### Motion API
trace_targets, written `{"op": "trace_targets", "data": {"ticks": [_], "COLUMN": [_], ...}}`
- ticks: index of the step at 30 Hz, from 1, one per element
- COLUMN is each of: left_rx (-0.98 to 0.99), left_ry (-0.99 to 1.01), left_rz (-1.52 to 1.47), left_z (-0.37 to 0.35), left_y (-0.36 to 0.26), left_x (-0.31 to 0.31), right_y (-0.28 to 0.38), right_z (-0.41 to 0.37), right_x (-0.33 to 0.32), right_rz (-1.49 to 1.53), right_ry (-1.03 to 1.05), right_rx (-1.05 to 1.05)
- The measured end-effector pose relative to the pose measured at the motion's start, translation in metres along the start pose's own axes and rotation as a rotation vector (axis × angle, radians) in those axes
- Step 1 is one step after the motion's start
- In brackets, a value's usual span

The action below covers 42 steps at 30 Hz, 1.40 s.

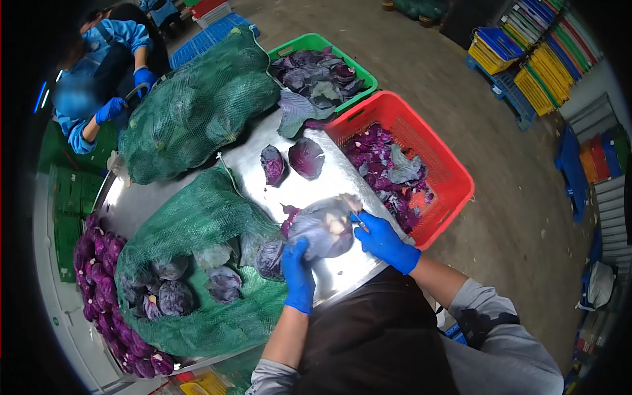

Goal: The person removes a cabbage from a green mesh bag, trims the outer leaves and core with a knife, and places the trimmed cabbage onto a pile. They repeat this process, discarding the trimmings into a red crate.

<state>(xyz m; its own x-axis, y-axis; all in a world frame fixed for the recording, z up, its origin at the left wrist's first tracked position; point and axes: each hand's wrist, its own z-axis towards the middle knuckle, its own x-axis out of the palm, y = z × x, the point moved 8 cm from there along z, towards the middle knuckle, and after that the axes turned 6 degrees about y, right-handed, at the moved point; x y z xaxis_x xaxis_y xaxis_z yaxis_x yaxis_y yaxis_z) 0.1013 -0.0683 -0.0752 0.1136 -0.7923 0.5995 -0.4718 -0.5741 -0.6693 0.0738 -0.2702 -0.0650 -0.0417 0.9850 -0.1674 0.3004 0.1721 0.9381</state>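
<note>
My left hand (pixel 299 275), in a blue glove, grips a red cabbage (pixel 319 234) from its near left side. The cabbage is smeared by motion, and pale cut patches show on it. At its right side my right hand (pixel 383 243), also gloved, is closed around a small knife (pixel 360 223); most of the knife is hidden. Loose purple leaves (pixel 307 158) lie on the metal table (pixel 339 181) beyond the cabbage. Left of my left hand, an open green mesh sack (pixel 191 214) holds several dull purple cabbages (pixel 175 297).
A red crate (pixel 438 171) with leaf scraps stands at the table's right edge, a green crate (pixel 368 82) of leaves behind it. A full mesh sack (pixel 197 99) lies opposite, near a co-worker (pixel 99 72) in blue gloves. Peeled cabbages (pixel 105 289) are piled at left.
</note>
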Motion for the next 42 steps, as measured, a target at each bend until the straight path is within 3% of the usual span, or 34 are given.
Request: {"op": "trace_targets", "data": {"ticks": [3, 5, 6, 7, 9, 10, 11, 13, 16, 17, 18, 19, 20, 21, 23, 24, 25, 27, 29, 31, 33, 34, 35, 37, 40, 42], "left_rx": [-0.028, 0.108, -0.086, -0.087, 0.452, 0.467, 0.467, 0.486, 0.397, 0.353, 0.161, 0.162, 0.323, 0.487, 0.518, 0.554, 0.449, 0.475, 0.609, 0.546, 0.258, 0.184, 0.187, 0.477, 0.499, 0.395], "left_ry": [-0.251, -0.196, 0.072, 0.068, 0.287, 0.333, 0.328, 0.36, 0.272, 0.24, 0.197, 0.199, 0.228, 0.25, 0.223, 0.185, 0.1, 0.203, 0.006, -0.019, 0.033, 0.066, 0.054, -0.003, 0.001, 0.022], "left_rz": [-0.059, -0.023, -0.163, -0.16, 1.03, 1.385, 1.387, 1.325, 1.083, 0.966, 0.666, 0.665, 1.053, 1.44, 1.437, 1.44, 1.488, 1.713, 1.676, 1.662, 1.479, 1.439, 1.437, 1.526, 1.518, 1.365], "left_z": [-0.001, 0.003, 0.011, 0.012, -0.001, -0.009, -0.008, -0.009, -0.002, 0.003, -0.007, -0.002, 0.005, 0.003, 0.005, 0.005, 0.009, 0.025, 0.017, 0.016, 0.025, 0.028, 0.031, 0.029, 0.022, 0.011], "left_y": [-0.008, -0.028, -0.024, -0.019, -0.045, -0.046, -0.047, -0.048, -0.043, -0.038, -0.046, -0.039, -0.033, -0.034, -0.029, -0.033, -0.03, -0.008, -0.021, -0.028, -0.024, -0.025, -0.02, -0.02, -0.02, -0.028], "left_x": [-0.028, -0.027, -0.016, -0.018, 0.022, 0.032, 0.031, 0.034, 0.035, 0.038, 0.064, 0.051, 0.038, 0.046, 0.045, 0.051, 0.052, 0.05, 0.051, 0.057, 0.055, 0.056, 0.049, 0.045, 0.05, 0.063], "right_y": [0.017, 0.021, 0.021, 0.019, -0.018, -0.007, -0.003, 0.024, 0.059, 0.056, 0.047, 0.041, 0.034, 0.029, 0.032, 0.038, 0.05, 0.062, 0.046, 0.062, 0.072, 0.076, 0.071, 0.064, 0.079, 0.097], "right_z": [-0.002, 0.0, 0.001, 0.006, 0.023, 0.035, 0.033, 0.021, 0.002, 0.006, 0.015, 0.021, 0.027, 0.027, 0.022, 0.017, 0.01, 0.01, 0.028, 0.037, 0.042, 0.042, 0.047, 0.05, 0.043, 0.035], "right_x": [0.001, 0.008, 0.012, 0.008, -0.014, -0.03, -0.039, -0.008, 0.047, 0.046, 0.042, 0.037, 0.032, 0.03, 0.024, 0.027, 0.032, 0.048, 0.048, 0.038, 0.033, 0.034, 0.037, 0.036, 0.037, 0.039], "right_rz": [0.003, 0.016, 0.024, 0.028, 0.389, -0.054, -0.401, -0.442, -0.317, -0.317, -0.245, -0.175, -0.377, -0.381, -0.442, -0.413, -0.381, -0.574, -0.57, -0.502, -0.56, -0.612, -0.612, -0.704, -0.743, -0.827], "right_ry": [-0.037, -0.002, 0.035, 0.037, -0.063, -0.162, -0.182, -0.048, 0.001, 0.006, 0.057, 0.105, 0.144, 0.14, -0.032, -0.018, -0.002, -0.046, 0.075, 0.098, 0.1, 0.022, 0.03, -0.045, -0.018, -0.049], "right_rx": [-0.125, -0.105, -0.081, -0.079, 0.205, 0.055, -0.016, -0.233, -0.421, -0.423, -0.378, -0.332, -0.231, -0.23, -0.4, -0.311, -0.235, -0.332, -0.159, -0.065, -0.053, -0.182, -0.19, -0.162, -0.263, -0.282]}}
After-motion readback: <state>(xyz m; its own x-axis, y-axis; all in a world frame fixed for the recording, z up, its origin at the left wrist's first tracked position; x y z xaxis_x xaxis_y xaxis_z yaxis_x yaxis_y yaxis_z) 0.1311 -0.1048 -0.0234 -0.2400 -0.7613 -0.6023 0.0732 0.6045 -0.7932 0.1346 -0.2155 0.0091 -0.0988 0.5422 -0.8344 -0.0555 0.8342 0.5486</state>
